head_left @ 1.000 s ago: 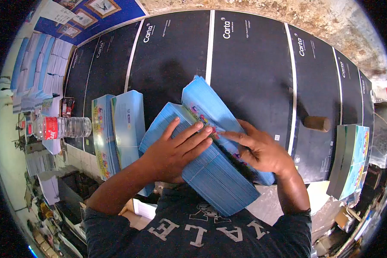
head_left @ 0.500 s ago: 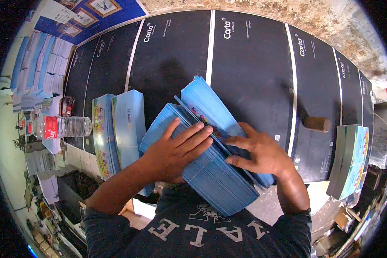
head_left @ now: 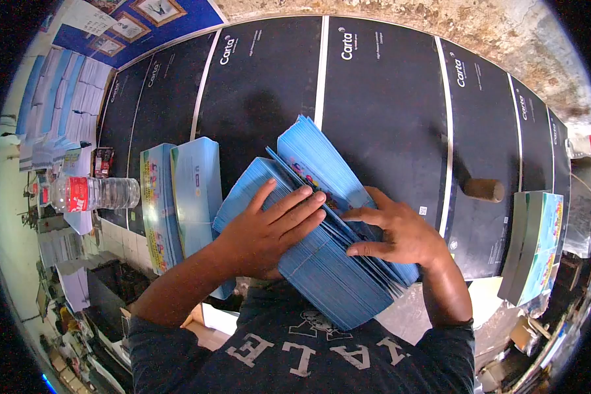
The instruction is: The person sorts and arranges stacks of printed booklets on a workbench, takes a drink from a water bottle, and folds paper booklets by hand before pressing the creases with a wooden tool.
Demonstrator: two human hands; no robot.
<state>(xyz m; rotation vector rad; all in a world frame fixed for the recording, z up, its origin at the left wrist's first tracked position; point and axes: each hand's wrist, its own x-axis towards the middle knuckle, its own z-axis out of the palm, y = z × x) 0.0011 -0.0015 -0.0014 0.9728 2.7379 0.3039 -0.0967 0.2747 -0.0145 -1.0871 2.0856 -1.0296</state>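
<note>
A thick stack of blue booklets (head_left: 331,279) stands on edge, slanting across the near side of the work surface against my shirt. Its right-hand part leans away, leaving a gap in which a colourful printed cover shows. My left hand (head_left: 269,226) lies over the top edges of the stack, fingers outstretched and spread, its thumb mostly hidden. On the other side, my right hand (head_left: 400,233) is curled over the leaning part. Its thumb and index finger reach to the gap, among slightly fanned booklets near the lower end.
Two more booklet stacks (head_left: 197,190) stand left, beside a lying plastic bottle (head_left: 102,194). A short brown cylinder (head_left: 484,190) rests on the black panelled surface (head_left: 381,98). Further right are booklet stacks (head_left: 535,243). Tall paper piles (head_left: 62,98) fill the back left.
The gap between booklets near my right thumb has widened, and their lower ends are more fanned out. My left hand stays in place; my right hand has shifted only slightly.
</note>
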